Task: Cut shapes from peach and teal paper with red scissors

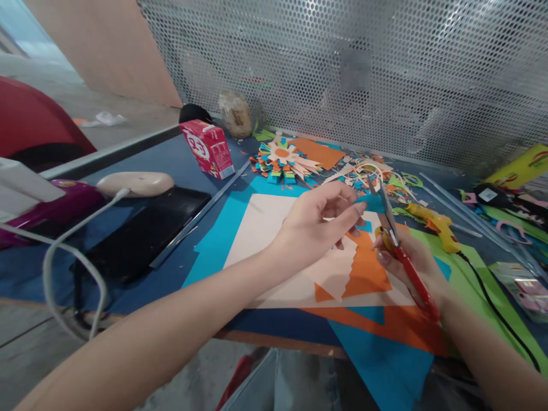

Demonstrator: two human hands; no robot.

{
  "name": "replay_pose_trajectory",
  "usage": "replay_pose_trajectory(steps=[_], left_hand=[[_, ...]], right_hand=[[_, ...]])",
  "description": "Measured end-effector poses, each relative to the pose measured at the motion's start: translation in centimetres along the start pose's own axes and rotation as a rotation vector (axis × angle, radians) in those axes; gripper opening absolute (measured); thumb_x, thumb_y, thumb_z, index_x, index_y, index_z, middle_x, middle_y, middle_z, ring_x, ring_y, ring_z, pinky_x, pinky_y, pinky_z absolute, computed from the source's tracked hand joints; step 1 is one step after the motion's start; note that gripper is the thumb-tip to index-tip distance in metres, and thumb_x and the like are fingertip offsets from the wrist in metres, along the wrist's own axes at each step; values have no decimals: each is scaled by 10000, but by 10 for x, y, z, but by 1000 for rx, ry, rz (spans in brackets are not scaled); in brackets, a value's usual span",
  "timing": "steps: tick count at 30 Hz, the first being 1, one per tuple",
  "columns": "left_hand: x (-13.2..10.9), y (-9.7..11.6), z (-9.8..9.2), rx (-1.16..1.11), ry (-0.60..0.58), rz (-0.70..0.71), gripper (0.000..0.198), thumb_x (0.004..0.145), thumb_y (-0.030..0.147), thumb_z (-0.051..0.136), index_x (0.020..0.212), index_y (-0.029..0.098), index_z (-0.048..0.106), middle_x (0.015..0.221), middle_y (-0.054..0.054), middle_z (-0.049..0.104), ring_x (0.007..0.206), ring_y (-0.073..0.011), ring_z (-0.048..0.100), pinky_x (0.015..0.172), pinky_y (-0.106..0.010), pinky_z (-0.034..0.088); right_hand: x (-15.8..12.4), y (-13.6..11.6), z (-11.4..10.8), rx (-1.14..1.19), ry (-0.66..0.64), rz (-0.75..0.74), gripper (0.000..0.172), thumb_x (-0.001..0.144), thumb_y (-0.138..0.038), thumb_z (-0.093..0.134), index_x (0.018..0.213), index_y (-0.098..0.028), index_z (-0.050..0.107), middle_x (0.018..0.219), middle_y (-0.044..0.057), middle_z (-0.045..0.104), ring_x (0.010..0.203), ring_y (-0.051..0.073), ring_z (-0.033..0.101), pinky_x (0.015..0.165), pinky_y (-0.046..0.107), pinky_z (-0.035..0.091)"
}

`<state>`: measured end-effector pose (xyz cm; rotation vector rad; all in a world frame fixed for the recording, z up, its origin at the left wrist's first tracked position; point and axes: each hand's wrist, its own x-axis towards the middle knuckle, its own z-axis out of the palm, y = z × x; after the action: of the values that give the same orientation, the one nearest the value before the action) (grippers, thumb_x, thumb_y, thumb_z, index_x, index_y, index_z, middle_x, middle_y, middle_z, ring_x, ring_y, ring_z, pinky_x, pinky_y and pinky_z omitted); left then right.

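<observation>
Between the thumb and fingers of my left hand (321,220) is a small blue paper piece (371,203). My right hand (405,257) holds red-handled scissors (413,279), whose blades point up and away, parted around the right end of the blue piece. Below the hands lie cream paper (261,228) and orange paper (370,268) with cut edges. Larger blue sheets (385,359) stick out beneath, over the table's front edge. A layered paper flower (282,154) sits behind my left hand.
Paper scraps (377,174) lie at the back beside orange paper (319,153). A yellow glue gun (436,225) with a black cord rests on green paper (483,285) at the right. Left are a pink box (208,149), a black phone (145,234) and a white cable (51,257).
</observation>
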<state>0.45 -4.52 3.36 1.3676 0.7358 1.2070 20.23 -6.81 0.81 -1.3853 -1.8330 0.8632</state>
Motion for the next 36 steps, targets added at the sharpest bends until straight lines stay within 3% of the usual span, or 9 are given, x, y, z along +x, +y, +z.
replay_pose_trajectory(steps=[17,25,36], left_hand=[[-3,3,1,-32,-37,-15,171,825,248,609,713,171,505,640,16,607,531,-81,612,405,-149,458],[-1,3,-1,-223,-103,-148,207,812,250,604,643,166,520,581,12,611,507,-82,589,406,-153,443],[1,2,-3,-166,-145,-125,239,803,306,657,646,146,576,627,-23,675,503,-85,601,418,-163,448]], right_hand=[[1,2,2,29,13,-5,364,723,-573,678,738,-232,553,645,-11,538,586,143,516,510,253,447],[2,-2,-1,16,-54,11,342,718,-533,696,738,-230,538,626,-21,494,570,136,471,486,247,392],[0,-1,-2,-17,-42,-44,332,759,-542,649,735,-228,547,634,-15,511,582,142,477,493,248,394]])
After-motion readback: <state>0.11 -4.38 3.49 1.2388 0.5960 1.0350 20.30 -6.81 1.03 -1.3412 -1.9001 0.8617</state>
